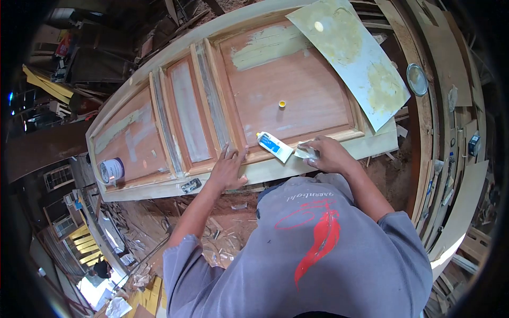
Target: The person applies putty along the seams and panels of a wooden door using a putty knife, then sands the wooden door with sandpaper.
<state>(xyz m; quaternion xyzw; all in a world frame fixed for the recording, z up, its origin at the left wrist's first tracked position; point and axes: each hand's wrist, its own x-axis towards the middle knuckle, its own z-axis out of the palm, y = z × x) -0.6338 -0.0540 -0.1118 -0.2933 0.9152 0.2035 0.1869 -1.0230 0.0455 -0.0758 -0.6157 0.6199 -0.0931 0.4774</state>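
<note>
A wooden panelled door (297, 85) with pale filler patches lies flat in front of me. My left hand (229, 168) rests on its near frame, fingers spread, holding nothing. My right hand (327, 155) is closed on a small pale scraper (306, 150) at the door's near edge. Between the hands lies a white and blue tube (274, 147), its yellow-tipped end pointing up and left. A small yellow cap (282, 104) sits on the large panel. Across the door's right end lies a pale board (366, 63) smeared with filler, with a small light blob on it.
A tin (112, 170) stands at the door's left end, and a small dark object (191, 185) lies on the near edge. A round lid (417, 79) rests on timber at the right. Wood scraps cover the floor. A person (102, 269) is far off at lower left.
</note>
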